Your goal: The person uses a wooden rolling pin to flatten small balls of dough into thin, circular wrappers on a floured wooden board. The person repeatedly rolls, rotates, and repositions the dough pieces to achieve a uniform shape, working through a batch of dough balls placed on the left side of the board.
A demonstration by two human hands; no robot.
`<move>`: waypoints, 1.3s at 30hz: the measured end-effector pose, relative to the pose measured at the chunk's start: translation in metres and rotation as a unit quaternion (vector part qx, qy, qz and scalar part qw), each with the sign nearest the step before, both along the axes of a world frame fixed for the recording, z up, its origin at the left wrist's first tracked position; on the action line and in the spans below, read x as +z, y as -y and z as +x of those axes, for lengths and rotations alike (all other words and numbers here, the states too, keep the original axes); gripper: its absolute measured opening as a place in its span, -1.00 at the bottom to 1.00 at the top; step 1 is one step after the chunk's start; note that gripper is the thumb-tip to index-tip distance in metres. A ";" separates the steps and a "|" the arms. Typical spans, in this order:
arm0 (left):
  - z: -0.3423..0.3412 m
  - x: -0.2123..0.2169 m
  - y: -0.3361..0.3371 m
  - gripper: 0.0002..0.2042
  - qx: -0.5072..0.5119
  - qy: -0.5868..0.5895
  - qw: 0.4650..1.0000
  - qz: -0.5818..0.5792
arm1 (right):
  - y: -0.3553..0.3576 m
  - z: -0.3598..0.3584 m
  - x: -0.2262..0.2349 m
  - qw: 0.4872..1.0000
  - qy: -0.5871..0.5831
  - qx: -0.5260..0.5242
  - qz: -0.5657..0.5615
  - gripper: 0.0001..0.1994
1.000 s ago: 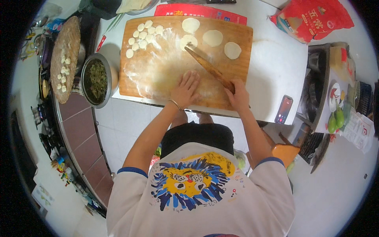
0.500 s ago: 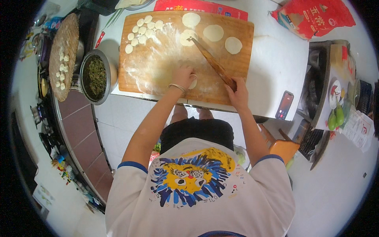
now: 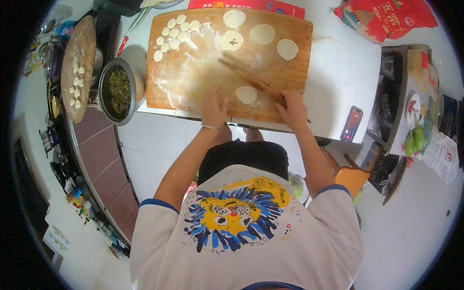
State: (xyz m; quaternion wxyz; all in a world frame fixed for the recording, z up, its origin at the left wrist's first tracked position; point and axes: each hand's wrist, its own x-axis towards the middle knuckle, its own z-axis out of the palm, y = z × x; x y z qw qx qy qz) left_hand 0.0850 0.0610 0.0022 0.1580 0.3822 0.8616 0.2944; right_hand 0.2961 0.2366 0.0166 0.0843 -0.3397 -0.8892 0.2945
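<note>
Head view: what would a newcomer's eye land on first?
Likely the blue-maned lion print on the T-shirt, lower centre. Then the floured pastry board above it, with flat dough rounds and a blurred, angled rolling pin toward its right. Last, the red bag at top right.

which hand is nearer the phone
Right. The right hand, on the rolling pin, is just left of the phone, at the near right of the board. The left hand is farther left, beyond a dough round.
</note>
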 end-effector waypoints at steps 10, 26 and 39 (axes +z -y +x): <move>-0.053 0.000 -0.043 -0.38 -0.200 -0.186 0.958 -0.090 | -0.008 -0.053 0.001 0.979 0.073 0.028 0.189 -0.41; -0.041 -0.002 0.010 -0.35 -0.217 -0.119 0.966 -0.074 | 0.021 -0.032 -0.009 0.975 0.081 0.084 0.187 -0.46; 0.010 -0.013 -0.028 -0.35 -0.274 -0.103 0.955 -0.038 | 0.010 -0.013 0.015 0.992 -0.077 -0.100 -0.004 -0.66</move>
